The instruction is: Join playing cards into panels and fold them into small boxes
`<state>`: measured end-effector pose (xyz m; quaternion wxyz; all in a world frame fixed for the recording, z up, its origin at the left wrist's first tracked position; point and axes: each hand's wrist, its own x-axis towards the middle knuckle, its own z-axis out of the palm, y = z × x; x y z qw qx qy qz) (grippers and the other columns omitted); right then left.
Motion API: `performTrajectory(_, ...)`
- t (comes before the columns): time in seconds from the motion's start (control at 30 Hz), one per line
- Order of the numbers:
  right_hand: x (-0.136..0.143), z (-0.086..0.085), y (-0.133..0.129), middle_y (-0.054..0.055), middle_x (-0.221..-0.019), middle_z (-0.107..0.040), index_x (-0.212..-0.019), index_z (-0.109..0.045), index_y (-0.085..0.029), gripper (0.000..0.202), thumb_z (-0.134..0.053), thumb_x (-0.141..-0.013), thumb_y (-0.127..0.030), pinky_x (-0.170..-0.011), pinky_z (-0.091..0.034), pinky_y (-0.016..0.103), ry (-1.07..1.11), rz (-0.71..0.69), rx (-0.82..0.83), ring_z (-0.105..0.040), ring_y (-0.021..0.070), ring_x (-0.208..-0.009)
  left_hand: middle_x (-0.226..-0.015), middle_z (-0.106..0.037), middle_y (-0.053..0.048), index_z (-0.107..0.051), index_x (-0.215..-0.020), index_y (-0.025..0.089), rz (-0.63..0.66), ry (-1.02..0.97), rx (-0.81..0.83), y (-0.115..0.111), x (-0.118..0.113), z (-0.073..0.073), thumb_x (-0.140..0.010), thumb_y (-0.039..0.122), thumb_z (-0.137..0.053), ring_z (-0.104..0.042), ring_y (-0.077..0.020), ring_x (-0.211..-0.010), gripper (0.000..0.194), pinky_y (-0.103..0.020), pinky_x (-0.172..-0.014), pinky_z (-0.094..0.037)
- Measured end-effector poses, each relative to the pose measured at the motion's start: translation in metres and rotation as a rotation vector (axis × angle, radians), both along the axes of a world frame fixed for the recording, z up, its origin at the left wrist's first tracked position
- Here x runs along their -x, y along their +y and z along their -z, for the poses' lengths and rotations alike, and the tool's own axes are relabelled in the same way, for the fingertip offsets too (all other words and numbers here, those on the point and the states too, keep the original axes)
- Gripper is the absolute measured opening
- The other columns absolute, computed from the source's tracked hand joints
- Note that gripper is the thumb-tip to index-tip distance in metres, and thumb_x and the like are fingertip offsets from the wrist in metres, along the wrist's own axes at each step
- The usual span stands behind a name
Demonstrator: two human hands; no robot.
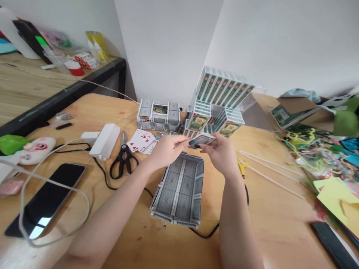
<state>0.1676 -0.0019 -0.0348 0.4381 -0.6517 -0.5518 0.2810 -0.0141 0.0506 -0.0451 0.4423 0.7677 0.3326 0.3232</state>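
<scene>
We note the right hand (223,154) pinching a playing card (205,139) at 1 o'clock from the card-covered tray (181,190). The left hand (167,149) has its fingertips at the card's 9 o'clock end; whether they grip, we cannot tell. Scissors (123,148) lie at 10 o'clock from the tray, loose cards (141,141) at 11.

The tray (182,190) shows grey, finely patterned panels with white borders; the held card (206,139) is grey-patterned with a white edge. Loose playing cards (140,140): white with red hearts. Card boxes (223,88): green and white. Scissors handles (124,152): black. Glue gun (242,165): yellow. Tabletop (269,224): light brown.
</scene>
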Motion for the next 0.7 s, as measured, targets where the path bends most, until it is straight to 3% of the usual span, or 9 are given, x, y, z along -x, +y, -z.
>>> performTrajectory(0.13,-0.005,-0.001,-0.002,0.005,-0.077,-0.071,-0.091,-0.054,-0.020,0.022,-0.063,-0.072,-0.028,-0.061,-0.056,0.034,0.030,-0.010,0.059,-0.070,0.0223,-0.068,-0.093,-0.075,-0.001,-0.072,-0.089,0.019,-0.106,0.082,-0.111,0.002,-0.002,0.005,-0.084,0.024,-0.057,-0.067,-0.0178,-0.086,0.016,-0.027,-0.079,-0.052)
performTrajectory(0.27,-0.008,-0.004,-0.001,0.002,-0.072,-0.070,-0.098,-0.053,-0.020,0.034,-0.068,-0.067,-0.025,-0.061,-0.057,0.034,0.127,-0.008,0.034,-0.068,0.0195,-0.062,-0.088,-0.074,-0.001,-0.070,-0.083,0.018,-0.115,0.038,-0.079,0.002,-0.006,0.010,-0.081,0.023,-0.061,-0.068,-0.0167,-0.082,0.011,-0.027,-0.080,-0.052)
performTrajectory(0.33,-0.009,-0.001,0.000,0.002,-0.070,-0.070,-0.094,-0.057,-0.019,0.029,-0.068,-0.068,-0.025,-0.065,-0.057,0.034,0.134,-0.050,0.036,-0.069,0.0199,-0.066,-0.086,-0.074,-0.001,-0.069,-0.082,0.017,-0.117,0.002,-0.045,0.003,-0.008,0.014,-0.079,0.023,-0.062,-0.068,-0.0157,-0.079,0.009,-0.027,-0.078,-0.053)
performTrajectory(0.47,-0.013,0.018,-0.003,0.004,-0.084,-0.073,-0.086,-0.063,-0.020,0.017,-0.065,-0.072,-0.029,-0.078,-0.056,0.036,0.134,-0.115,0.043,-0.069,0.0208,-0.080,-0.086,-0.074,-0.001,-0.069,-0.081,0.018,-0.081,-0.007,0.002,0.007,-0.010,0.025,-0.081,0.024,-0.060,-0.068,-0.0157,-0.080,0.011,-0.026,-0.077,-0.052)
performTrajectory(0.7,-0.012,0.058,-0.014,0.004,-0.083,-0.070,-0.083,-0.061,-0.021,0.012,-0.058,-0.078,-0.032,-0.080,-0.053,0.035,0.018,0.072,-0.033,-0.066,0.0204,-0.079,-0.094,-0.075,-0.001,-0.071,-0.089,0.022,-0.021,0.127,-0.066,0.009,-0.013,0.034,-0.086,0.026,-0.054,-0.068,-0.0185,-0.090,0.018,-0.029,-0.083,-0.050)
